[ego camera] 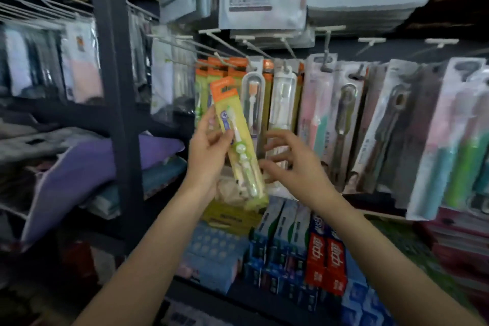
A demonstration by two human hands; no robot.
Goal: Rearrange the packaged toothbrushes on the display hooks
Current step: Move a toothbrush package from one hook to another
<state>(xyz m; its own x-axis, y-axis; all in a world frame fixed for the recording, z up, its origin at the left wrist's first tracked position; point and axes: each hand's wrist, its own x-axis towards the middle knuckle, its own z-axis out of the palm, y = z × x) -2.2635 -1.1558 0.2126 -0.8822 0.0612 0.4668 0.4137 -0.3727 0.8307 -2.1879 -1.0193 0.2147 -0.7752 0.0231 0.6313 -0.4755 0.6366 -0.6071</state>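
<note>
— What is the left hand (209,148) doing?
— It is reaching up and forward on a bare forearm, palm turned toward the right, its thumb and curled fingers pinching a toothbrush pack (238,137) by the left edge; the grip is sitting about midway up the pack.
— And the right hand (293,159)?
— It is hovering just to the right of the pack, its back facing the camera, fingers spread and loosely bent, holding nothing. Both forearms are rising from the bottom of the view and converging toward the middle
</note>
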